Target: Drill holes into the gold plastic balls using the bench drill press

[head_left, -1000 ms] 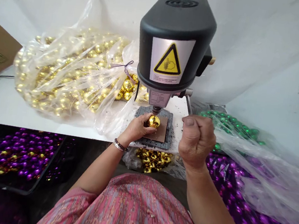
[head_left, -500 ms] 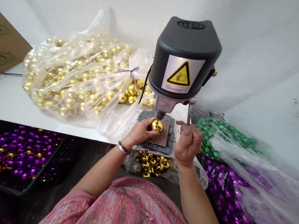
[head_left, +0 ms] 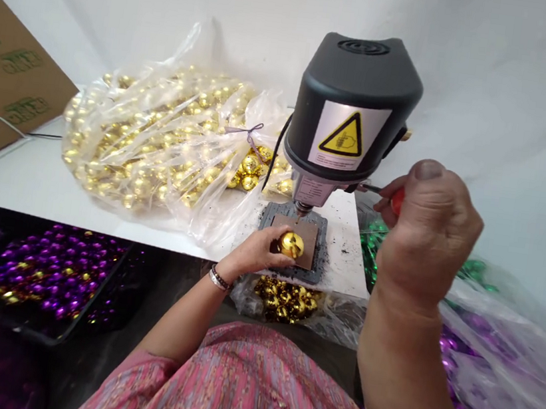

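Between thumb and fingers, my left hand (head_left: 261, 250) grips a shiny gold ball (head_left: 292, 244) over a brown board (head_left: 303, 257) on the drill press's grey base. The ball sits slightly in front of the drill tip, apart from it, and a dark mark shows on its top. Above stands the black drill press (head_left: 358, 95) with a yellow warning label. My right hand (head_left: 425, 231) is raised at the press's right side, closed round its feed lever (head_left: 397, 199), whose red knob shows between the fingers.
A clear bag of gold balls (head_left: 160, 143) lies on the white table (head_left: 13, 187). Below the front edge hangs a bag of gold balls (head_left: 285, 300). A crate of purple balls (head_left: 47, 275) stands lower left, a cardboard box (head_left: 7, 82) far left. Green balls (head_left: 373, 244) are at right.
My right hand has swung the lever upward, so the drill has lifted off the ball. My left hand has drawn the ball slightly toward me.
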A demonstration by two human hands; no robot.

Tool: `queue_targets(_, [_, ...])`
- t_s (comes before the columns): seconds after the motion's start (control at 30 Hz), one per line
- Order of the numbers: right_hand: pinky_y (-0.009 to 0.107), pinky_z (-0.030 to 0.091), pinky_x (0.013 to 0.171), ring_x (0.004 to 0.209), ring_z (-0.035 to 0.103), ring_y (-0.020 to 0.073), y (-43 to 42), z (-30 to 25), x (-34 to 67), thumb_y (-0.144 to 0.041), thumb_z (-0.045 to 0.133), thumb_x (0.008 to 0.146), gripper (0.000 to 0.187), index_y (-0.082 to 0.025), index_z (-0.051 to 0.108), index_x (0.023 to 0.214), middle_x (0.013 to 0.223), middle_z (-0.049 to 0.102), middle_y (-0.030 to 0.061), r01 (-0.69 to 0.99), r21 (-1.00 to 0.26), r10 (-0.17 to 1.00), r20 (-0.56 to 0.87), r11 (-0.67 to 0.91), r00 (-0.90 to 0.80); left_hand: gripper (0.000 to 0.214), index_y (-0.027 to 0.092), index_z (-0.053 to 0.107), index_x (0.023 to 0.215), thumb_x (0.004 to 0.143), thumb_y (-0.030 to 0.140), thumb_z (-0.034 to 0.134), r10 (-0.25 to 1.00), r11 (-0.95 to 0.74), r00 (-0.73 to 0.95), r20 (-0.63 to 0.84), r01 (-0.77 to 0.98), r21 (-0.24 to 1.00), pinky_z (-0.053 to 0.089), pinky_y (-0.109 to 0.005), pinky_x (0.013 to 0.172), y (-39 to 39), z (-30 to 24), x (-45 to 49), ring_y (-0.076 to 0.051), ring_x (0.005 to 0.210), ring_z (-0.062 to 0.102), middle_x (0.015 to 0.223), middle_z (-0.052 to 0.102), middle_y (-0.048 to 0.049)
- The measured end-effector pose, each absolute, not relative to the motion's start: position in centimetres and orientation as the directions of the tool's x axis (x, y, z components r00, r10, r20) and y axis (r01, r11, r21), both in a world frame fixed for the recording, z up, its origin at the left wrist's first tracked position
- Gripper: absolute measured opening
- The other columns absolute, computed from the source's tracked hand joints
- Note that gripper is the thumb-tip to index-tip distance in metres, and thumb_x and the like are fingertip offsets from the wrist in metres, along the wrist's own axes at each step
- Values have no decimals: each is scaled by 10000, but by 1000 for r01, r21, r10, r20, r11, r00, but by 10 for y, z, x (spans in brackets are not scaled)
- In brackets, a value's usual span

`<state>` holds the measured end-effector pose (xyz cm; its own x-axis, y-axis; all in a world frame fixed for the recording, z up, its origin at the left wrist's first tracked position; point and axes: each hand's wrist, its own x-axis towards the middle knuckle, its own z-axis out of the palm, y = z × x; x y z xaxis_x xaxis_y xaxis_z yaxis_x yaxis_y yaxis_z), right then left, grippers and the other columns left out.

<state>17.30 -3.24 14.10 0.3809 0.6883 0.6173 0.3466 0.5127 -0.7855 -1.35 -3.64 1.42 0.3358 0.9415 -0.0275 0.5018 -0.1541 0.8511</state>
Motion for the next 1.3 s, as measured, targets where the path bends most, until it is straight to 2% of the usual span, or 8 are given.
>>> queue_targets(0.17, [266, 336, 522, 536, 462, 82, -36, 132, 170, -566, 510, 910, 464, -185, 532, 647, 556, 449, -41, 338, -791, 670, 612, 510, 420, 600, 196, 657, 1289, 741, 402, 786, 917, -175, 398, -24, 457, 872, 516, -293, 769, -42, 22, -39, -170, 824, 633, 1105, 731, -77])
queue_targets(0.3, [279, 363, 538, 563, 499, 97, -40, 133, 172, -583, 494, 910, 469, -186, 563, 671, 566, 481, -30, 357, -803, 695, 594, 477, 406, 374, 178, 702, 1185, 884, 373, 599, 978, -113, -88, 187, 528, 842, 516, -303, 843, -18, 27, -67, -173, 855, 654, 1044, 738, -78])
queue_targets(0.4, [285, 382, 559, 563, 492, 91, -41, 133, 173, -567, 488, 918, 461, -185, 566, 672, 578, 506, -26, 391, -793, 697, 602, 467, 390, 348, 151, 709, 1152, 913, 261, 482, 958, 62, -258, 126, 615, 786, 532, -329, 832, 11, 24, -87, -187, 780, 676, 1032, 738, -101])
queue_targets(0.5, [279, 390, 571, 558, 483, 82, -42, 133, 173, -557, 473, 927, 459, -188, 560, 669, 581, 508, -32, 416, -783, 687, 613, 463, 390, 420, 115, 681, 1222, 849, 133, 489, 970, 126, -232, 78, 745, 655, 515, -356, 947, 41, 16, -103, -244, 950, 698, 1121, 729, -151])
queue_targets(0.67, [258, 400, 587, 571, 496, 68, -45, 133, 174, -563, 448, 939, 472, -189, 567, 677, 593, 521, -40, 442, -782, 700, 606, 438, 378, 651, 154, 490, 1473, 830, 63, 459, 966, 125, -201, 161, 912, 391, 373, -384, 1163, 76, 5, -121, -274, 1375, 498, 1437, 593, -135])
queue_targets(0.83, [234, 396, 581, 576, 494, 51, -45, 130, 173, -537, 445, 950, 472, -179, 576, 674, 606, 532, -38, 473, -751, 669, 644, 461, 370, 648, 132, 440, 1500, 864, 209, 540, 982, 152, -178, 56, 939, 309, 364, -454, 1165, 91, -3, -126, -340, 1405, 455, 1521, 497, -176])
queue_targets(1.07, [222, 372, 536, 542, 472, 45, -44, 124, 172, -531, 470, 945, 456, -172, 577, 685, 588, 520, -45, 445, -739, 651, 665, 506, 366, 578, 182, 536, 1412, 849, 293, 598, 963, 120, -187, 195, 943, 310, 425, -410, 1109, 74, -10, -131, -321, 1331, 494, 1399, 578, -152])
queue_targets(1.3, [250, 378, 535, 544, 475, 66, -43, 121, 172, -506, 461, 956, 415, -201, 566, 693, 597, 510, -37, 450, -714, 624, 695, 536, 359, 669, 168, 498, 1406, 784, 326, 689, 988, 29, -71, 138, 958, 286, 461, -431, 1018, 82, -9, -139, -361, 1257, 544, 1386, 581, -189])
